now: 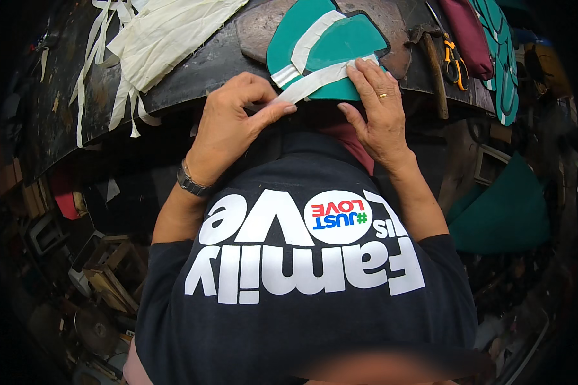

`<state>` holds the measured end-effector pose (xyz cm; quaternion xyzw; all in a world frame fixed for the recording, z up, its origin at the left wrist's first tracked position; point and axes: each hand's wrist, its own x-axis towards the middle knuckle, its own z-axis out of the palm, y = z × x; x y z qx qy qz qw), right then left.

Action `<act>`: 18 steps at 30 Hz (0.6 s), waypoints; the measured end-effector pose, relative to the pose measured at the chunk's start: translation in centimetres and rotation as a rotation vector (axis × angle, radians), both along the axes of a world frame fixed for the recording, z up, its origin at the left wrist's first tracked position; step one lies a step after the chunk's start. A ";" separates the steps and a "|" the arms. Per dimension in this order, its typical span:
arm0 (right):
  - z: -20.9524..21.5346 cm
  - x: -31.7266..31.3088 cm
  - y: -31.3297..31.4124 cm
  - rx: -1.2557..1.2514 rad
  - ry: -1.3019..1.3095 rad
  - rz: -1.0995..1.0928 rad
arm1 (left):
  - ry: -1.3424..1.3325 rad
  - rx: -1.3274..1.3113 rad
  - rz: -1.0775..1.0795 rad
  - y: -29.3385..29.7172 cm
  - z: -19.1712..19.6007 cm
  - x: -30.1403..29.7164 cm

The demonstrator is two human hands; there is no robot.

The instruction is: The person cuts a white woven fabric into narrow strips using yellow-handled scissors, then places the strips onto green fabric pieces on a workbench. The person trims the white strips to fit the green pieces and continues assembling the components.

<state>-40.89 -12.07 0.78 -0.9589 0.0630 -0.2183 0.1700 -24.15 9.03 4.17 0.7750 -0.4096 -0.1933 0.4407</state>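
Observation:
A green flat piece (282,40) with a curved edge and dark trim lies at the table's near edge, on a flat brown stone-like slab (257,31). One white cloth strip (315,35) curves across its upper part. A second white strip (311,83) runs along its lower part. My left hand (237,106) pinches that strip's loose left end between thumb and fingers, just off the piece. My right hand (376,106) lies on the strip's other end, fingers stretched out and pressing it against the green piece, thumb apart.
White cloth (167,42) with hanging strips lies on the dark table (205,70) at left. To the right are a hammer (435,77), orange-handled scissors (455,64), a maroon bundle (465,35) and more green pieces (504,77). Green material (501,212) hangs below, and wooden frames (112,269) stand lower left.

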 end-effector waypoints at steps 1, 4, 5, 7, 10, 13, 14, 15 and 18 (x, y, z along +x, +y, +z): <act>0.0 0.0 0.0 0.000 0.002 0.000 | 0.014 -0.047 -0.002 -0.2 0.4 0.1; -0.1 0.0 0.2 -0.005 0.022 0.004 | 0.269 0.068 -0.031 -1.7 0.9 0.4; -0.1 -0.1 0.2 -0.009 0.030 0.002 | 0.425 0.115 -0.054 -2.2 0.9 0.5; -0.2 -0.2 0.1 -0.019 0.041 -0.004 | 0.282 0.116 -0.070 -3.3 0.8 0.5; -0.3 -0.4 0.1 -0.028 0.057 -0.009 | 0.079 0.064 -0.076 -4.5 0.5 0.4; -0.3 -0.4 0.1 -0.031 0.066 -0.012 | -0.089 -0.096 -0.051 -5.0 0.3 0.5; -0.2 -0.4 0.1 -0.025 0.067 -0.016 | -0.138 -0.165 -0.045 -5.1 0.2 0.6; -0.2 -0.4 0.1 -0.019 0.065 -0.018 | -0.127 -0.129 -0.039 -5.2 0.1 0.8; -0.1 -0.3 0.1 -0.005 0.063 -0.019 | -0.093 -0.030 -0.017 -5.0 -0.2 1.5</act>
